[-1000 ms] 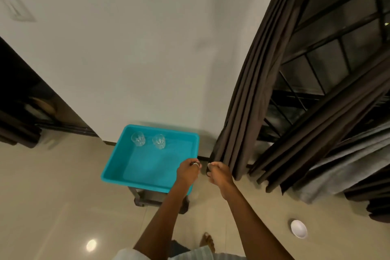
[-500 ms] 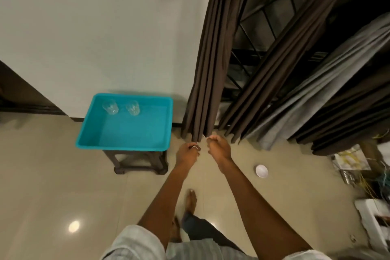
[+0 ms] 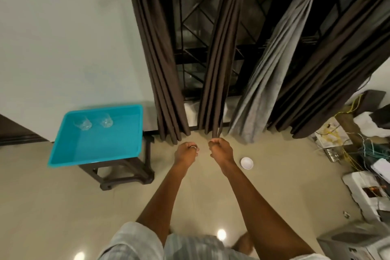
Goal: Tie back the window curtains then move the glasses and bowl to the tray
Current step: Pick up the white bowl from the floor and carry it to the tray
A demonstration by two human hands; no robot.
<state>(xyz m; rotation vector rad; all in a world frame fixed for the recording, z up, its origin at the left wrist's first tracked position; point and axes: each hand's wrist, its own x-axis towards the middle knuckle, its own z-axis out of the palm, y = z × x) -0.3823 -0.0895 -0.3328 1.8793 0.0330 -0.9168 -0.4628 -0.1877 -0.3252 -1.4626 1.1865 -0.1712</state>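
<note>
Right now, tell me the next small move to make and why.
Probably lower the right hand toward the white bowl on the floor just to its right. Both glasses already stand in the blue tray, the bowl is outside it, and that curled hand seems to hold nothing.

No text, label, brand or number is readable anywhere. The white boxes (image 3: 356,181) on the floor at the right edge carry some printed patches, but these are too small and blurred to make out.
</note>
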